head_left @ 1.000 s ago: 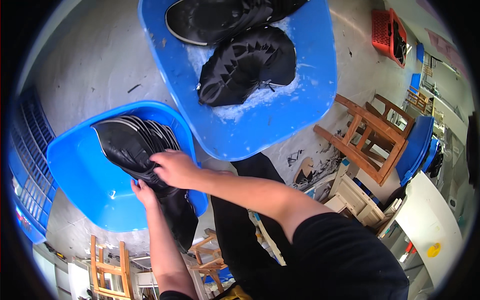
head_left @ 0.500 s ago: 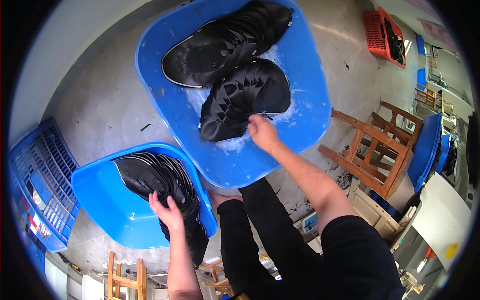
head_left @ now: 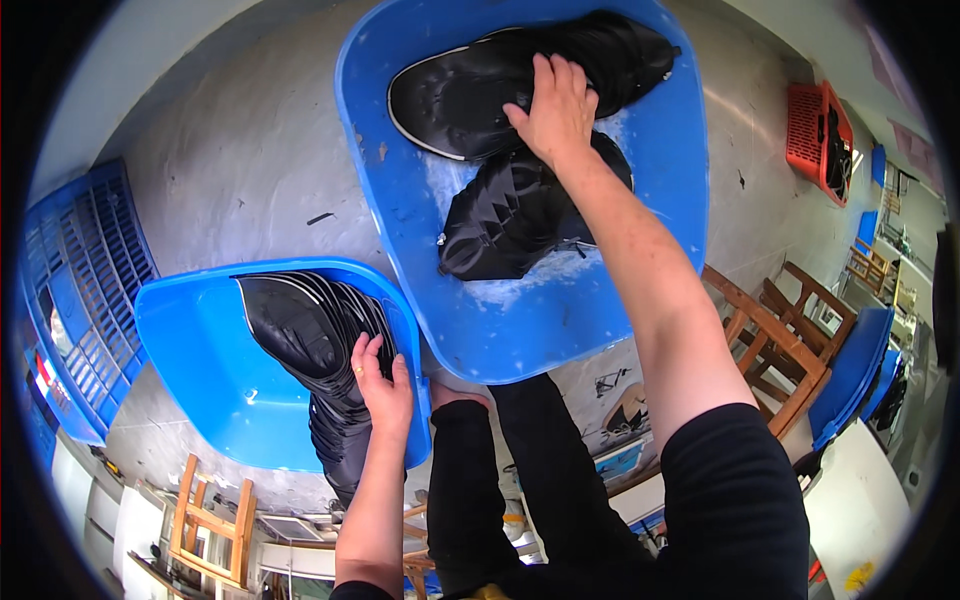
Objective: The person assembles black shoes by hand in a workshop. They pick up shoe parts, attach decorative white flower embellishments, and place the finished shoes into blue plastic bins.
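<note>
Two blue tubs hold black shoe uppers. Left hand lies flat, fingers together, on the stacked uppers in the near tub. Right hand, fingers spread, presses the upper in the far tub.

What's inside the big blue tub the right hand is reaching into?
The big blue tub holds two piles of black shoe parts, with the right hand on them. Whatever lies under the piles is covered.

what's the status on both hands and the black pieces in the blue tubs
Left hand flat on black stacked pieces in near blue tub. Right hand on black shoe upper in far blue tub. Nothing blocking.
</note>
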`<state>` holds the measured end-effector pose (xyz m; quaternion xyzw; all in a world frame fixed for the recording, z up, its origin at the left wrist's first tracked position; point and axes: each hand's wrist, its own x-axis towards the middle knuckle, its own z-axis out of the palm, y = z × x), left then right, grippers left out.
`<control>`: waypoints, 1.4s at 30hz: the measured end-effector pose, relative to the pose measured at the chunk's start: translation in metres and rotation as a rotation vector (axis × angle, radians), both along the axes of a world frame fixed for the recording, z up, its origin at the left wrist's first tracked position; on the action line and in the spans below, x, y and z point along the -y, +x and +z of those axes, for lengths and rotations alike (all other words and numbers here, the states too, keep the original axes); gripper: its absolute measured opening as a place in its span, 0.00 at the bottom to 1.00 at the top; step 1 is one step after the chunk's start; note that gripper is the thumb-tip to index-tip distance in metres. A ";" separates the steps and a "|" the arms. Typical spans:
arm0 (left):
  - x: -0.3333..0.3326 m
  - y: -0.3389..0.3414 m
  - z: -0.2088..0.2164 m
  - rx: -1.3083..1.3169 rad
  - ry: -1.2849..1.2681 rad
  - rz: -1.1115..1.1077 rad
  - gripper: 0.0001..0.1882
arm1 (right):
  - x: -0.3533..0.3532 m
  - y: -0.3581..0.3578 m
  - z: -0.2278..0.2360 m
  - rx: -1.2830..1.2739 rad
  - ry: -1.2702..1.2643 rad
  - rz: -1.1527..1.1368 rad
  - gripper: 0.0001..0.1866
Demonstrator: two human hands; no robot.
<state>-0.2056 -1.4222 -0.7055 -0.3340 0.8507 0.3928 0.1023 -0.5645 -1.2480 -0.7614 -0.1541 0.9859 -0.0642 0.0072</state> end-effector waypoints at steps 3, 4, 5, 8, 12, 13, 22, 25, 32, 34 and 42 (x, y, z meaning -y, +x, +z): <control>0.002 0.011 -0.003 0.031 0.016 0.025 0.19 | 0.016 -0.018 -0.009 -0.013 0.147 0.031 0.44; 0.003 0.014 -0.004 0.036 0.017 0.027 0.19 | 0.015 -0.024 -0.014 0.000 0.232 0.068 0.46; 0.004 0.018 -0.004 0.041 0.018 0.028 0.18 | 0.010 -0.029 -0.016 0.000 0.353 0.129 0.46; 0.006 0.024 -0.004 0.073 0.039 0.059 0.18 | -0.015 -0.031 -0.022 -0.135 0.144 0.041 0.40; 0.002 0.022 0.002 0.003 0.025 0.076 0.16 | -0.057 0.007 -0.024 -0.148 -0.172 -0.706 0.38; -0.001 0.018 0.005 -0.036 0.066 0.091 0.15 | -0.068 0.020 -0.033 -0.023 -0.236 -1.011 0.41; -0.062 -0.060 -0.020 0.035 0.565 0.093 0.27 | -0.042 0.203 -0.087 0.701 -0.921 -0.663 0.30; -0.075 -0.086 -0.052 -0.125 0.203 -0.119 0.32 | -0.059 0.215 -0.098 0.858 -0.856 -0.536 0.28; -0.096 -0.117 -0.070 -0.141 0.750 0.723 0.36 | -0.039 0.160 -0.064 0.926 -1.331 -0.922 0.23; -0.090 -0.133 -0.051 0.166 0.865 0.843 0.32 | -0.030 0.159 -0.071 0.895 -0.856 -0.805 0.26; -0.097 -0.050 -0.044 0.494 1.279 0.965 0.25 | -0.016 0.182 0.020 1.082 -0.160 -0.172 0.15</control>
